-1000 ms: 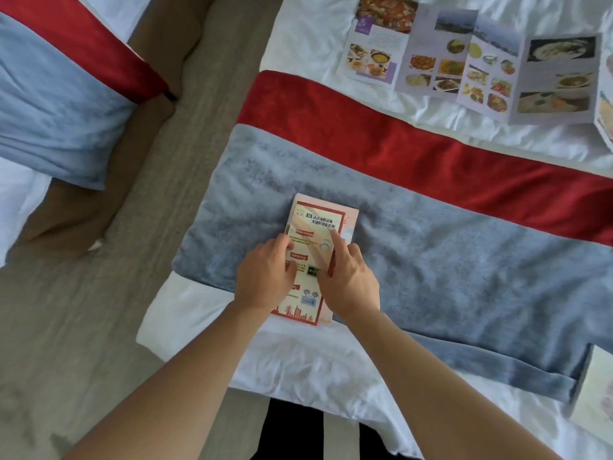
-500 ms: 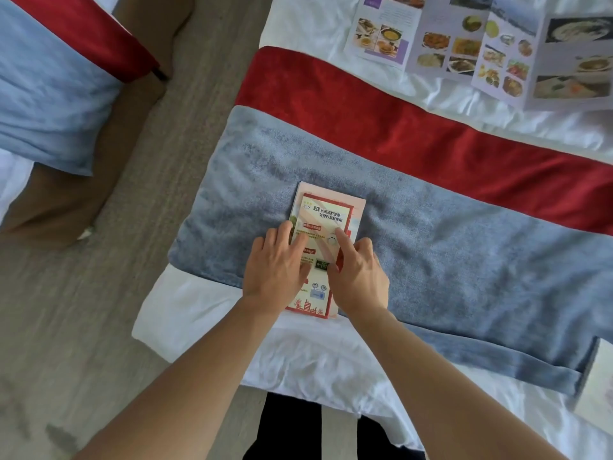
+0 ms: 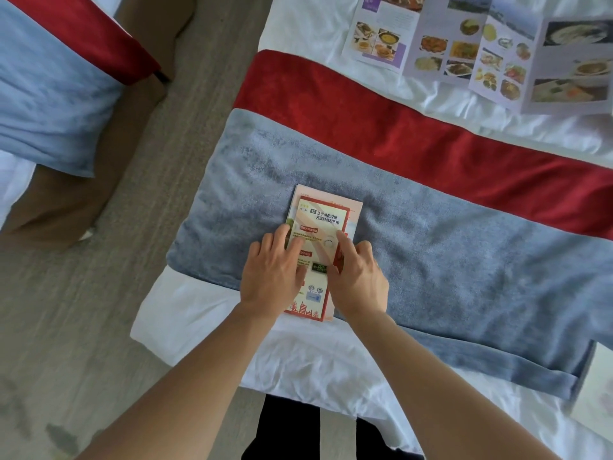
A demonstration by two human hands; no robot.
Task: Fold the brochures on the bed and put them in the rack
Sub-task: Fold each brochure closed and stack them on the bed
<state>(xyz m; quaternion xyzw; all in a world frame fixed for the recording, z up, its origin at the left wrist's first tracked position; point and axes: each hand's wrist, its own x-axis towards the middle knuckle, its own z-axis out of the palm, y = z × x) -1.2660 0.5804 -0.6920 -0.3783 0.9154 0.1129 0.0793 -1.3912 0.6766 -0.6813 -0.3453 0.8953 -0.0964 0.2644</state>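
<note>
Left hand [image 3: 273,277] and right hand [image 3: 358,280] flat, fingers straight, pressing folded brochure [image 3: 323,220] on blue runner [image 3: 464,260]; unfolded menu brochure [image 3: 481,51] well apart on white sheet [image 3: 298,24].

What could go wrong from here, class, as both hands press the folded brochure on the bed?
1. The folded brochure lies on the soft blue runner, so creases may come out uneven; its layers already sit offset.
2. When the left hand and right hand lift, it may spring open.
3. The unfolded food brochure remains undone.

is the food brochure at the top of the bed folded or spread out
Spread out: the food brochure lies unfolded on the white sheet, several panels side by side.
</note>
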